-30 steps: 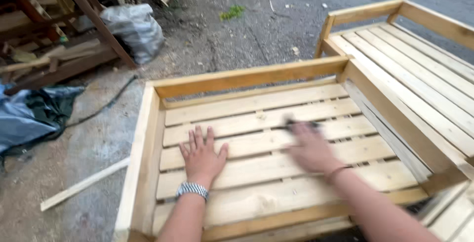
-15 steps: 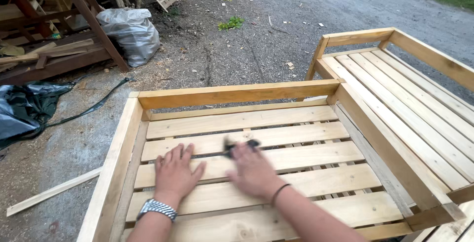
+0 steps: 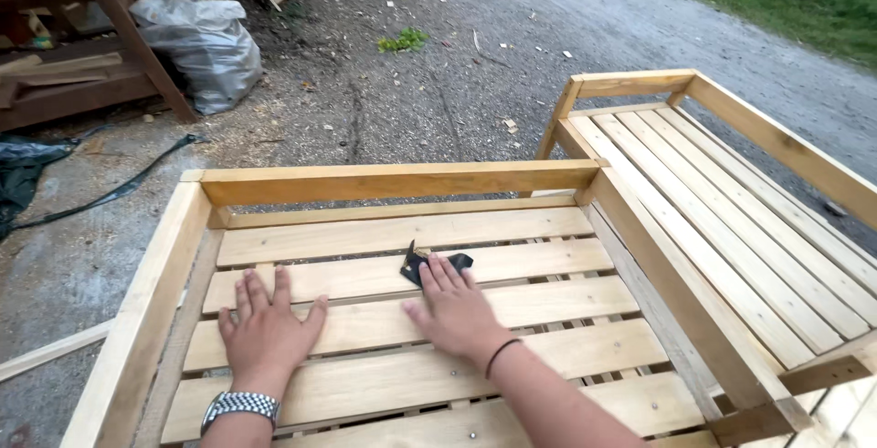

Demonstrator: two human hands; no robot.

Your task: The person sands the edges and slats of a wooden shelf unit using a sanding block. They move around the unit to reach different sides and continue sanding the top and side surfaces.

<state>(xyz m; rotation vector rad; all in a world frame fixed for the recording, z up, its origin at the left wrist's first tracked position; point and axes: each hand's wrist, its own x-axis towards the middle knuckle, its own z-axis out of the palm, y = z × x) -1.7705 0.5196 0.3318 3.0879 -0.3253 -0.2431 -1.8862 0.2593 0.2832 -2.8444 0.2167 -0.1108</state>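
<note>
A raised rail (image 3: 393, 180) closes the far edge of the wooden slatted frame (image 3: 411, 229), and side boards run along its left and right; a second frame (image 3: 731, 183) butts against the right side. Inside these edges the slats lie bare around the hands. The left hand (image 3: 265, 329) rests flat, fingers spread, palm down on a slat, gripping nothing. The right hand (image 3: 454, 311) lies flat too, its fingertips pressing a small dark sanding pad (image 3: 429, 265) against the slat just ahead of it.
</note>
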